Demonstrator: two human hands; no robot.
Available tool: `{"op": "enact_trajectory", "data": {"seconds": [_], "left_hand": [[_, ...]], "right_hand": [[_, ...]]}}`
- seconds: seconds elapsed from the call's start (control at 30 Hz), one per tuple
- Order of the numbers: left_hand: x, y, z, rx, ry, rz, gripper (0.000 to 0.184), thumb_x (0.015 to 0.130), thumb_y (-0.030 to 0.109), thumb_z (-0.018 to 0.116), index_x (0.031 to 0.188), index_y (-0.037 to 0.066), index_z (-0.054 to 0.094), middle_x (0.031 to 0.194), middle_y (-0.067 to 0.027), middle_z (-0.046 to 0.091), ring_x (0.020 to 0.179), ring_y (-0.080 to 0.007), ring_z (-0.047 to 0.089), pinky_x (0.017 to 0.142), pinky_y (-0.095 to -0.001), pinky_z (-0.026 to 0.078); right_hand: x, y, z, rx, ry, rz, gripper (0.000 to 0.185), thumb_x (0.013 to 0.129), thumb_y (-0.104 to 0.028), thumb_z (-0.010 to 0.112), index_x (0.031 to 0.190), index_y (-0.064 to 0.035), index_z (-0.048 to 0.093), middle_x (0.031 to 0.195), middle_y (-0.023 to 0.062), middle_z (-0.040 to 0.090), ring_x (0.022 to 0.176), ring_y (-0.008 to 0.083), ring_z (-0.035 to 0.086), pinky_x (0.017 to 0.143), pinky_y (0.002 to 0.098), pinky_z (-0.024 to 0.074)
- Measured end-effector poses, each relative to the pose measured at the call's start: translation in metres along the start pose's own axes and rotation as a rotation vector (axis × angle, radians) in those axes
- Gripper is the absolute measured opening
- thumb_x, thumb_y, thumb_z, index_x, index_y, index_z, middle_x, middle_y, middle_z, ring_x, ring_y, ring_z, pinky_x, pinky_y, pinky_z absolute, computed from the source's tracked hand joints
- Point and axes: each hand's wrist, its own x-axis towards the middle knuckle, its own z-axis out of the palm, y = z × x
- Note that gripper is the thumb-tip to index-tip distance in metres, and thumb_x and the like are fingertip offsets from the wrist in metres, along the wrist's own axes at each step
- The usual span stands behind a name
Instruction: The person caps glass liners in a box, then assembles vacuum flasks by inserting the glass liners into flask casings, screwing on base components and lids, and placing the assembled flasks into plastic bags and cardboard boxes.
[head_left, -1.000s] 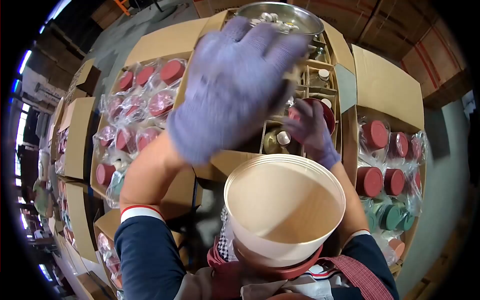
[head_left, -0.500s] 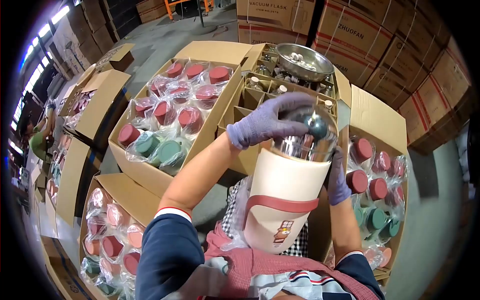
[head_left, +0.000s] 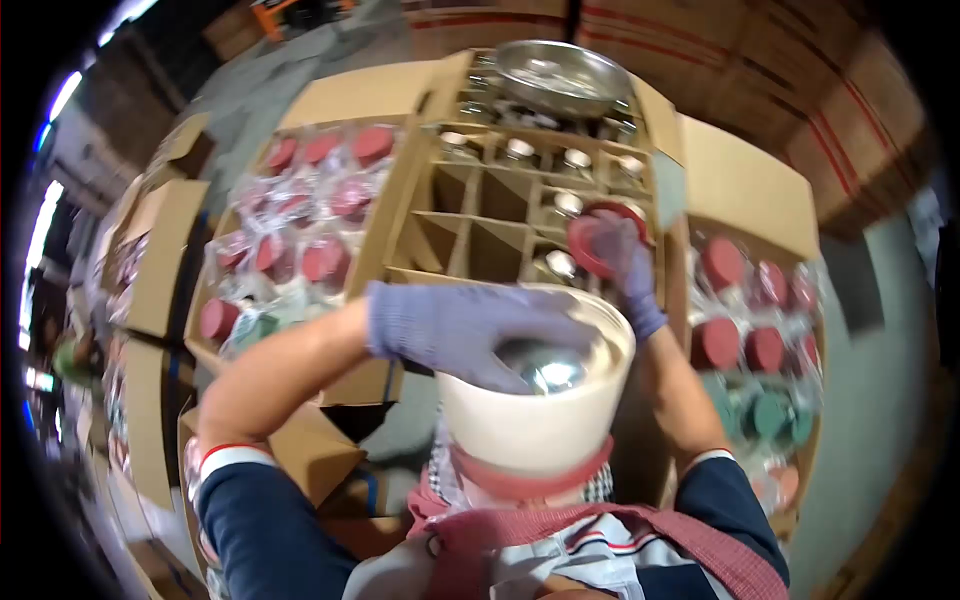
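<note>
My gloved left hand point(head_left: 470, 330) reaches into the mouth of a cream container point(head_left: 530, 430) with a red band, its fingers round a shiny silvery flask liner point(head_left: 548, 368) that sits low inside the rim. My gloved right hand point(head_left: 630, 265) grips a round red piece point(head_left: 597, 240) beyond the container, over the divided carton. Around that piece, silvery glass liners point(head_left: 562, 265) stand in the cardboard cells. The cream container is upright in front of my body, on a checked cloth. Motion blurs both hands slightly.
A steel bowl point(head_left: 563, 78) of small pieces rests at the back of the divided carton point(head_left: 470, 215). Cartons of bagged, red-lidded flasks stand left point(head_left: 350, 250) and right point(head_left: 735, 340). Stacked boxes point(head_left: 720, 60) line the back. Another person, in green, is at the far left.
Half a second ago the liner stood above the container's mouth under my left hand; now it is lower inside. My right hand has moved from the container's side to the red piece.
</note>
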Motion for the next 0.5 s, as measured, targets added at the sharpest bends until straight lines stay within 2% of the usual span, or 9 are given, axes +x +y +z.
{"op": "enact_trajectory", "data": {"seconds": [0.03,0.07,0.1,0.17,0.23,0.3,0.37,0.4,0.5], "left_hand": [[-0.002,0.006,-0.004,-0.025,0.006,-0.081,0.07,0.082,0.039,0.072,0.142,0.012,0.048,0.141,-0.0188,0.047,0.128,-0.0354,0.047,0.108,-0.0438,0.036],[-0.003,0.0,-0.007,-0.031,0.015,-0.128,0.071,0.081,0.04,0.073,0.141,0.012,0.049,0.139,-0.0191,0.048,0.127,-0.0363,0.048,0.107,-0.0445,0.036],[-0.001,-0.006,-0.009,-0.037,0.017,-0.165,0.072,0.08,0.041,0.074,0.141,0.012,0.049,0.138,-0.0193,0.049,0.126,-0.0372,0.048,0.106,-0.0453,0.037],[0.004,-0.006,-0.017,-0.022,0.0,-0.226,0.072,0.079,0.042,0.074,0.14,0.012,0.05,0.133,-0.0197,0.052,0.123,-0.0387,0.049,0.105,-0.0452,0.038],[0.0,-0.017,-0.02,0.023,0.009,-0.243,0.073,0.078,0.04,0.076,0.138,0.009,0.051,0.131,-0.0194,0.054,0.122,-0.0368,0.051,0.105,-0.0435,0.039],[-0.004,-0.037,-0.023,0.053,0.212,-0.039,0.073,0.077,0.037,0.078,0.136,0.004,0.051,0.131,-0.0193,0.054,0.12,-0.0342,0.054,0.104,-0.0415,0.042],[0.015,-0.041,-0.043,0.106,0.598,-0.116,0.066,0.079,0.032,0.076,0.131,-0.001,0.052,0.125,-0.021,0.057,0.113,-0.0313,0.058,0.099,-0.0397,0.046],[0.031,-0.042,-0.05,0.083,0.839,-0.157,0.061,0.081,0.03,0.075,0.127,-0.003,0.053,0.121,-0.0223,0.059,0.111,-0.0308,0.059,0.095,-0.0399,0.047],[0.076,-0.017,-0.039,0.526,0.888,-0.014,0.05,0.08,0.038,0.071,0.114,0.003,0.057,0.123,-0.0184,0.058,0.118,-0.032,0.055,0.099,-0.0481,0.042]], "right_hand": [[0.033,0.042,-0.012,-0.193,0.136,-0.058,0.037,0.103,-0.03,0.042,0.125,-0.0058,0.06,0.128,0.0148,0.058,0.114,0.0306,0.056,0.102,0.0392,0.0418],[0.057,0.034,-0.018,-0.815,-0.005,-0.333,0.039,0.096,-0.036,0.055,0.124,-0.0103,0.062,0.136,0.0195,0.051,0.12,0.04,0.05,0.104,0.0434,0.0404],[0.078,0.066,-0.021,-0.939,0.065,-0.195,0.047,0.085,-0.044,0.064,0.123,-0.0153,0.063,0.143,0.0217,0.044,0.126,0.0428,0.044,0.105,0.0455,0.0394],[0.084,0.083,-0.032,-1.356,-0.29,-0.134,0.044,0.079,-0.04,0.068,0.118,-0.0206,0.065,0.143,0.0199,0.046,0.124,0.0418,0.048,0.105,0.0455,0.0403],[0.091,0.081,-0.035,-1.301,-0.356,-0.077,0.04,0.08,-0.035,0.068,0.118,-0.0226,0.065,0.141,0.0187,0.048,0.121,0.0417,0.051,0.104,0.045,0.0413],[0.089,0.067,-0.034,-1.153,-0.305,-0.134,0.038,0.082,-0.032,0.067,0.119,-0.0202,0.065,0.135,0.0186,0.054,0.118,0.0422,0.052,0.103,0.045,0.0435],[0.094,0.06,-0.028,-0.45,-0.14,-0.027,0.037,0.092,-0.027,0.061,0.122,-0.0055,0.061,0.119,0.0138,0.063,0.111,0.0289,0.06,0.1,0.0386,0.0467],[0.098,0.049,-0.024,-0.128,-0.306,-0.063,0.039,0.094,-0.024,0.058,0.128,-0.0048,0.055,0.12,0.0135,0.062,0.112,0.0261,0.059,0.101,0.0368,0.0465],[0.074,-0.1,0.021,0.183,-0.05,-0.472,0.051,0.101,-0.032,0.048,0.145,-0.0094,0.037,0.137,0.01,0.051,0.124,0.0228,0.05,0.107,0.0368,0.0418]]}}
